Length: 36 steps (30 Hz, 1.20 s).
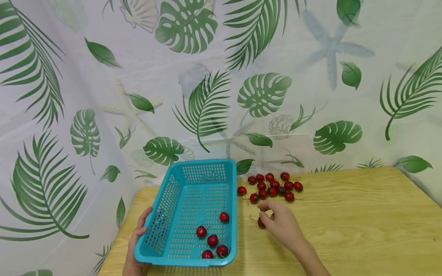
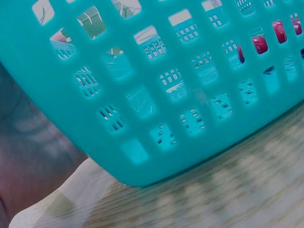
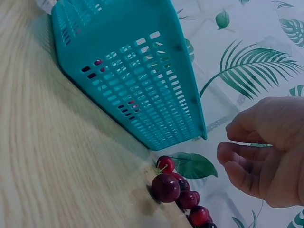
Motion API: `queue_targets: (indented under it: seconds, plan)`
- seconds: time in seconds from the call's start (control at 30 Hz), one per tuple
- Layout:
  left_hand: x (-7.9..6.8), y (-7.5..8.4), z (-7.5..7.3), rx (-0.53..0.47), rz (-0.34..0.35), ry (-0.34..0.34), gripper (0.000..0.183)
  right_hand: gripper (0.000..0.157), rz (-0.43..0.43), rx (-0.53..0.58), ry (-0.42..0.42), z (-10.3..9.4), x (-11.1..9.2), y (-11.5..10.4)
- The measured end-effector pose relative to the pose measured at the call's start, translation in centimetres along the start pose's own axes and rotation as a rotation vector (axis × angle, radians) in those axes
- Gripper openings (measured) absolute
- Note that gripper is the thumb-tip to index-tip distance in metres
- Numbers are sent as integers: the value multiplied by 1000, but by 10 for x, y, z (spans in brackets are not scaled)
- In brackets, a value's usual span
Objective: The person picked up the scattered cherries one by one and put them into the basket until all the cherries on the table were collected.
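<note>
A blue plastic basket (image 1: 201, 262) with perforated walls stands on the wooden table, several red cherries (image 1: 212, 240) lying on its floor. At its left side my left hand (image 1: 136, 239) holds the rim and wall; the left wrist view shows the basket wall (image 2: 156, 114) close up. Right of the basket, my right hand (image 1: 283, 226) hovers with loosely bent fingers over a single cherry (image 1: 261, 223). In the right wrist view no fruit shows between the fingers (image 3: 237, 173), and a dark cherry (image 3: 166, 187) lies on the table below them.
Behind my right hand, a loose group of several cherries (image 1: 274, 184), some with stems, lies on the table (image 1: 362, 222) beside the basket's far right corner. A white cloth (image 1: 214, 57) printed with green leaves hangs along the table's back edge and left side.
</note>
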<state>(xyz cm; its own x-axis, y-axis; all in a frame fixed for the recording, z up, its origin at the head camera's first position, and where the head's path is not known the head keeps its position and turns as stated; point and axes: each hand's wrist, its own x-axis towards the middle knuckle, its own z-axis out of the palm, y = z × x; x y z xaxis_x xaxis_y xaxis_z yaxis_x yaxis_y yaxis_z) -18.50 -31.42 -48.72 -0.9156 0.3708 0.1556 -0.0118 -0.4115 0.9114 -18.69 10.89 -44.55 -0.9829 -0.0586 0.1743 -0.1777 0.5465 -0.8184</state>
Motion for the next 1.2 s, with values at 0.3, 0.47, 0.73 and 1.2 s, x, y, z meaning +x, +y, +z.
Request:
queue_targets:
  seconds: [0.3,0.47,0.73,1.2]
  plan:
    - [1,1,1,-22,4,0,62,24,-62,-172,-189,22,-1,4]
    - [1,1,0,-13,27,-20,63,31,-76,-267,-256,30,-3,8]
    - [0,-1,0,31,-5,36,62,33,-87,-328,-301,33,-5,19]
    - [1,0,0,-29,35,-48,64,25,-130,-475,-230,37,-5,25]
